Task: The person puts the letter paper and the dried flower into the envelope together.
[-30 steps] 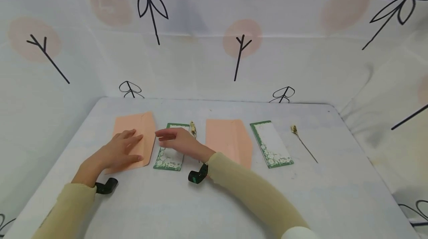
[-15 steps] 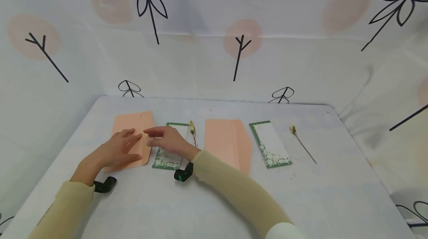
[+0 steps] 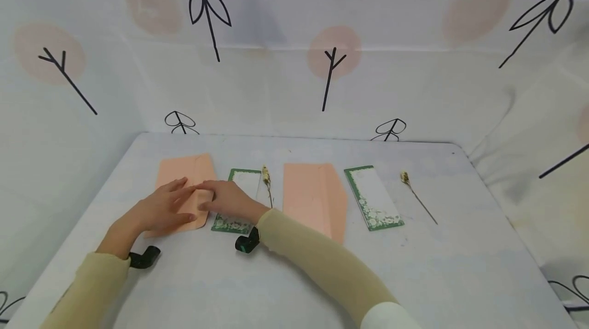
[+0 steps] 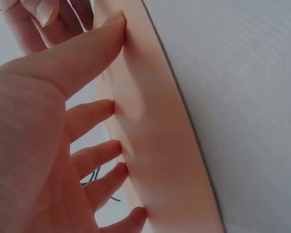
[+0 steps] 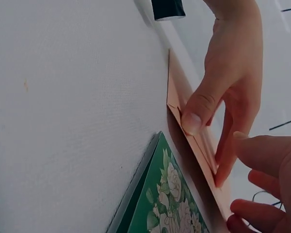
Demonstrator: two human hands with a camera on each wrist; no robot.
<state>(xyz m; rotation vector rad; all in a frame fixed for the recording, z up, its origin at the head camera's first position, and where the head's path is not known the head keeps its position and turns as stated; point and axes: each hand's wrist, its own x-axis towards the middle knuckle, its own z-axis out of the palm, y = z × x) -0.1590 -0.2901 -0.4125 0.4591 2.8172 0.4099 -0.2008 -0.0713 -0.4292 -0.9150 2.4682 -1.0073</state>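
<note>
On the table's left lies a peach envelope [image 3: 181, 167] with its flap side to the right. My left hand [image 3: 158, 209] rests on it, thumb and fingers spread with the tips pressing the paper, also seen in the left wrist view. My right hand [image 3: 232, 201] is over the envelope's right part, its fingertips close to the left fingers. In the right wrist view its thumb [image 5: 259, 153] stands apart from its other fingers, which are near the envelope's edge; whether they touch it is unclear. Under the right hand is a green-bordered floral card [image 3: 230, 225], partly hidden.
A dried flower stem [image 3: 266, 178] lies beside that card. Farther right are a second peach envelope [image 3: 306, 188], partly under the right sleeve, a second floral card [image 3: 377, 198] and another dried flower [image 3: 405, 179]. A printed cloth [image 3: 276, 89] hangs behind the table [image 3: 460, 267].
My right hand has moved left from above the floral card to the left envelope's right part, near my left fingers. My left hand has stayed in place.
</note>
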